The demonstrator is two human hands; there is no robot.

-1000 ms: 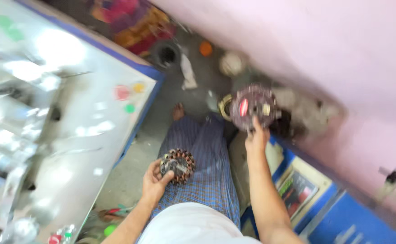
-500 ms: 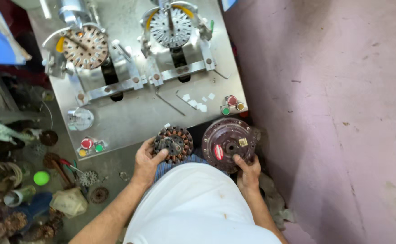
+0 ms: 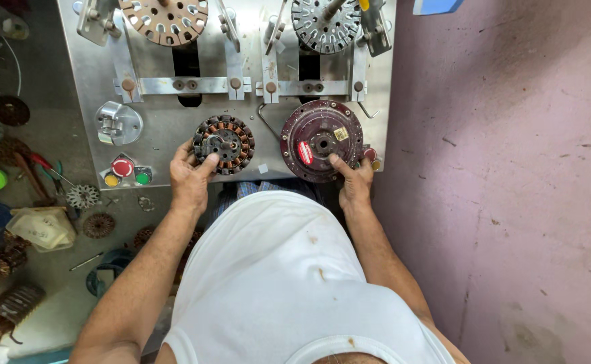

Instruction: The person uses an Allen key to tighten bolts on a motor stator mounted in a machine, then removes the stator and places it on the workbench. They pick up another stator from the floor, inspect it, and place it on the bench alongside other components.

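The round copper-wound stator with its dark metal core (image 3: 224, 143) lies on the steel worktop (image 3: 160, 128), gripped at its near edge by the left hand (image 3: 191, 176). Beside it, the right hand (image 3: 353, 180) presses on the maroon round motor cover (image 3: 321, 141) — both parts look just set down, and mating them would call for alignment.

Your left hand (image 3: 189, 176) grips a round copper-wound stator with a dark steel core (image 3: 224, 143), lying flat on the metal plate at about 10 o'clock from your chest. Your right hand (image 3: 354, 180) holds a maroon round motor cover (image 3: 321, 140), flat, at 1 o'clock, just beside the stator.
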